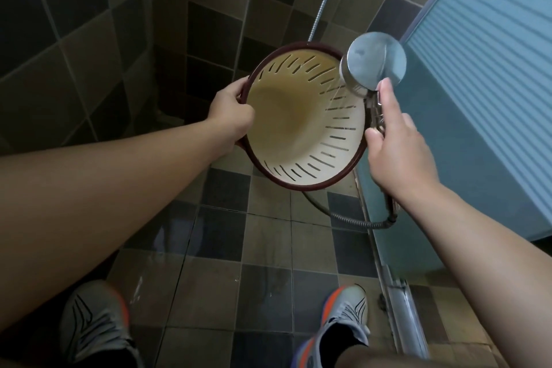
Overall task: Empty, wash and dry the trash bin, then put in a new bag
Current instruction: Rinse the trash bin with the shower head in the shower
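Two of the task's steps look settled or under way: the bin [301, 116] holds no rubbish and no bag, so emptying is done, and washing appears to be in progress, since thin streams of water run from the shower head [373, 64] onto the bin's inner wall. Drying and fitting a new bag are left; no cloth or bag shows in the view. The bin is held in the air above the tiled floor [268, 233], tipped so that its mouth faces the camera, cream inside with slots in the wall and a dark red rim. The left hand [230, 107] grips that rim on its left side, fingers curled over the edge and the forearm stretched forward. The right hand [394, 140] is wrapped round the shower head's handle just beside the bin's right rim, thumb laid up along the handle toward the round metal head, which sits at the rim's upper right and points into the bin. A metal hose [352, 218] loops down from under the right wrist and passes behind the bin. Both shoes [343, 317] stand on the floor below, and a frosted door [484, 69] is at the right.
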